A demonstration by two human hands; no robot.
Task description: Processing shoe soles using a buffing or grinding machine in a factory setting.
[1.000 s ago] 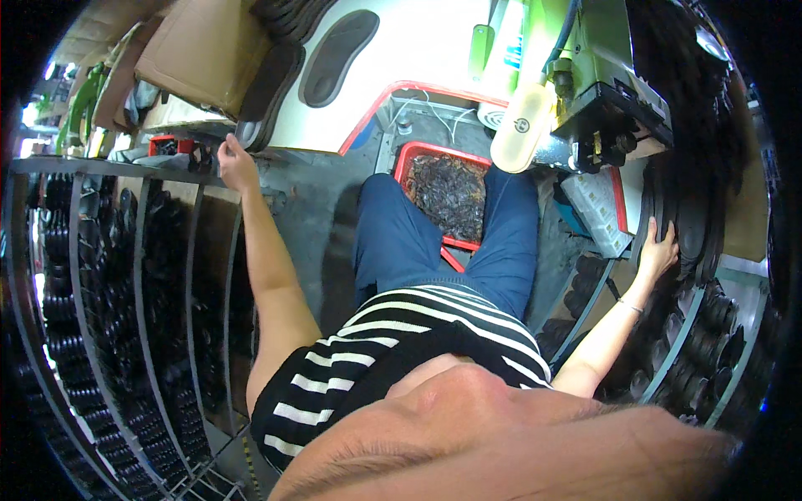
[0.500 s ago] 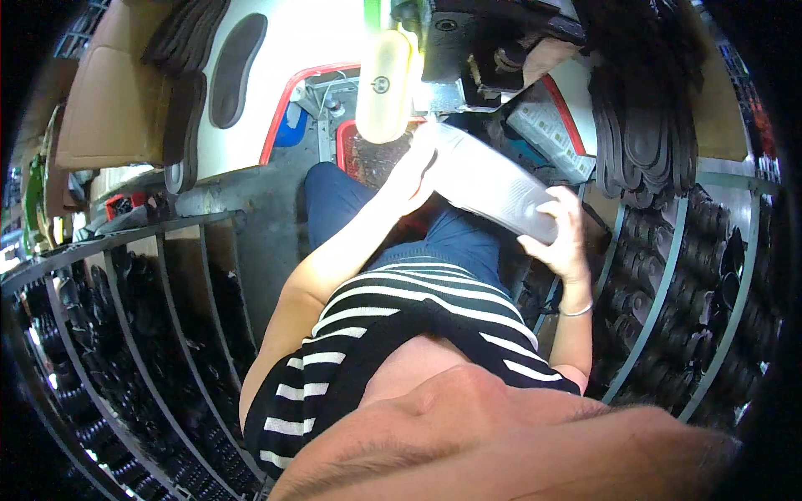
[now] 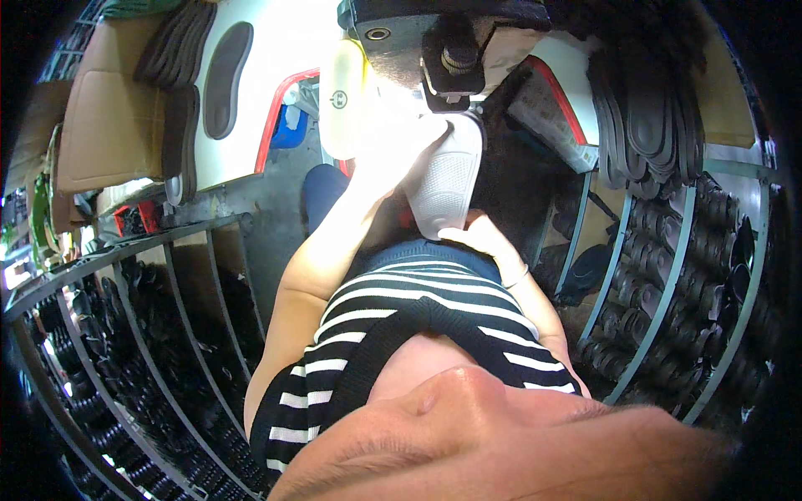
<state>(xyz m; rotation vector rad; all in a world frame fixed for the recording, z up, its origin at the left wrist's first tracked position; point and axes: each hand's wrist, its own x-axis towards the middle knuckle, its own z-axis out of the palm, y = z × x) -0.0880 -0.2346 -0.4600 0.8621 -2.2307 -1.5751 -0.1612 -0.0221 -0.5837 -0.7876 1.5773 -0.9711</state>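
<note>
A pale grey shoe sole (image 3: pixel 449 177) with a textured face stands lengthwise before me, its far end under the black head of a machine (image 3: pixel 455 63). My left hand (image 3: pixel 403 144) is closed on the sole's left edge near that end; strong lamp light washes out most of its fingers. Down at the near end, my right hand (image 3: pixel 486 239) pinches the sole's rounded tip. The place where sole and machine meet is partly hidden by the machine head and glare.
A glowing yellow-white lamp (image 3: pixel 342 100) hangs left of the machine. One dark insole (image 3: pixel 228 81) lies on the white, red-edged table (image 3: pixel 276 50). Stacked dark insoles (image 3: pixel 652 125) hang at right. Metal racks (image 3: pixel 660 292) of dark shoe parts flank me, with a cardboard box (image 3: pixel 109 125) at far left.
The sole has swung from a slant toward upright, its far end now under the machine head. My right hand has moved left and nearer my body. The view has shifted slightly.
</note>
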